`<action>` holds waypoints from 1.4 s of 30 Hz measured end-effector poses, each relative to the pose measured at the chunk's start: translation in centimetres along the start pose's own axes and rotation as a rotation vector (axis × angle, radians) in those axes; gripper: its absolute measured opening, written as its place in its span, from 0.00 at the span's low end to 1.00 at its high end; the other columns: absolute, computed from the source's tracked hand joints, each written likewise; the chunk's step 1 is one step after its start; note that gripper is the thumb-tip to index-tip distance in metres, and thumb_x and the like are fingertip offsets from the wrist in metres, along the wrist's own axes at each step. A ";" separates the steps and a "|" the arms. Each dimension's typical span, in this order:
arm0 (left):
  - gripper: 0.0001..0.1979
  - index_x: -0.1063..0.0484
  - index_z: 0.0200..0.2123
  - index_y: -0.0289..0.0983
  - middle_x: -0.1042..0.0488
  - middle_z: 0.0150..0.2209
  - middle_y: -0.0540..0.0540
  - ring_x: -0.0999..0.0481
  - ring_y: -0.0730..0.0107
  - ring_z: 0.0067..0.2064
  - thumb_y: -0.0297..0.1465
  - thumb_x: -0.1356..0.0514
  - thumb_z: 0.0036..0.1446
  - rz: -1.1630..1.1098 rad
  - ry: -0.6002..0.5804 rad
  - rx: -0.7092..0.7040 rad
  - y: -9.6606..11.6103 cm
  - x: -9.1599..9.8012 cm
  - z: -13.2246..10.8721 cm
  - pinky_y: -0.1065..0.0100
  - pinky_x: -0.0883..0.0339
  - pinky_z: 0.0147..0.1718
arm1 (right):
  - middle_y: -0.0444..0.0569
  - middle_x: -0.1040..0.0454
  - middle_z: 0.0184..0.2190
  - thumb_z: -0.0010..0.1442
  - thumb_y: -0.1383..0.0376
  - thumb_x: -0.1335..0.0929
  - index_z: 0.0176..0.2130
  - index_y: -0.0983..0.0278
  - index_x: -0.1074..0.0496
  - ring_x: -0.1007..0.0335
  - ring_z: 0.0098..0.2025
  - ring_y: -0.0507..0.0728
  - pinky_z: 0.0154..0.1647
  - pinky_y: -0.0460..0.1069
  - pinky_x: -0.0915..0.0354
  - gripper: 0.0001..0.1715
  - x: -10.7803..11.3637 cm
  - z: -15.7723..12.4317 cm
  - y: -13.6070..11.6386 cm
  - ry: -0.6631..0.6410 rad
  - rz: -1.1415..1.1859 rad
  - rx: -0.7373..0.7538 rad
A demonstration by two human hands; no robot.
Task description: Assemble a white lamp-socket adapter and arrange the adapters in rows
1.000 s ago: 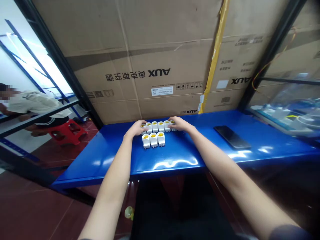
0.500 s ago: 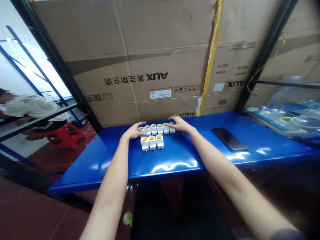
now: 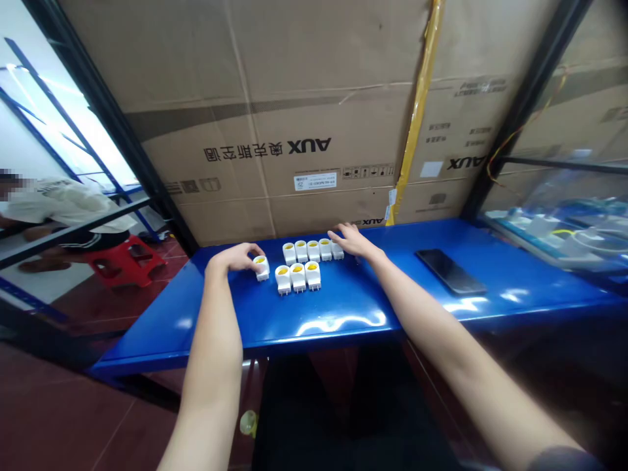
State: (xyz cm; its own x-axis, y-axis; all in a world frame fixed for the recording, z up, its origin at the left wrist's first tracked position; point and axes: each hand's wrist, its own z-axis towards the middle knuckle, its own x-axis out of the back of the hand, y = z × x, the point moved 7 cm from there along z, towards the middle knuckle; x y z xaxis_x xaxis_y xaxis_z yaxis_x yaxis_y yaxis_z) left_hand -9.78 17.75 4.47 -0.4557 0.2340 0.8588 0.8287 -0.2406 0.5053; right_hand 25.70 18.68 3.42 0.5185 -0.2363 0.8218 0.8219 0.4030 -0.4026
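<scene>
My left hand [image 3: 240,257] pinches one white plug-in lamp socket [image 3: 261,269] with a yellow inside, apart from the others at their left. Five similar sockets stand close together in a back row [image 3: 313,252]. Three more form a front row [image 3: 297,278], their metal prongs pointing toward me. At the right end of the back row is my right hand [image 3: 354,241], its fingers stretched out and touching or just over the last socket [image 3: 337,251]. Its fingertips partly cover that socket.
The sockets stand on a glossy blue shelf [image 3: 196,327]. A black phone [image 3: 450,271] lies to the right. Cardboard [image 3: 275,190] closes off the back. Plastic-wrapped items [image 3: 564,229] are at far right. Beyond the left post, a person [image 3: 69,203] sits on a red stool [image 3: 130,261].
My left hand has taken the leftmost socket out of the back row and moved it left and slightly toward me. My right hand has stayed at the row's right end.
</scene>
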 end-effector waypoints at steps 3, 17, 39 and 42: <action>0.29 0.16 0.43 0.44 0.15 0.45 0.46 0.17 0.53 0.45 0.44 0.22 0.33 0.084 -0.173 0.041 0.3 -0.2 -2.0 0.67 0.27 0.38 | 0.63 0.23 0.59 0.76 0.50 0.38 0.58 0.68 0.24 0.33 0.66 0.68 0.71 0.60 0.42 0.29 0.5 0.0 -0.1 0.027 0.000 -0.013; 0.35 0.18 0.48 0.44 0.17 0.50 0.47 0.18 0.59 0.37 0.44 0.22 0.32 0.070 -0.309 0.001 8.4 -4.5 -2.3 0.68 0.30 0.29 | 0.56 0.16 0.41 0.70 0.58 0.30 0.40 0.65 0.20 0.21 0.43 0.61 0.49 0.51 0.29 0.14 4.2 -1.5 -3.3 0.000 0.116 0.023; 0.31 0.18 0.49 0.44 0.16 0.45 0.45 0.18 0.57 0.37 0.56 0.28 0.47 0.065 -0.187 -0.122 11.1 -4.7 -1.7 0.65 0.30 0.34 | 0.52 0.19 0.49 0.57 0.45 0.21 0.53 0.60 0.22 0.21 0.33 0.56 0.26 0.47 0.30 0.32 0.7 -4.4 -5.4 -0.603 0.183 -0.004; 0.29 0.17 0.43 0.39 0.18 0.31 0.45 0.20 0.62 0.29 0.59 0.37 0.58 -0.029 0.091 -0.073 8.6 -0.8 -1.7 0.65 0.31 0.31 | 0.52 0.18 0.39 0.63 0.38 0.28 0.48 0.63 0.22 0.26 0.24 0.54 0.22 0.48 0.33 0.33 3.0 -3.9 -4.1 -0.491 0.321 -0.035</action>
State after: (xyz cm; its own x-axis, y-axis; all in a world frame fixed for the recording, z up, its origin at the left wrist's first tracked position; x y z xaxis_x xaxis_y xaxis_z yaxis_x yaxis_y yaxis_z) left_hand -2.81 13.93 8.25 -0.5093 0.1562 0.8463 0.7905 -0.3038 0.5318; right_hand 24.79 12.87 5.92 0.5794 0.3338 0.7435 0.6532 0.3553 -0.6686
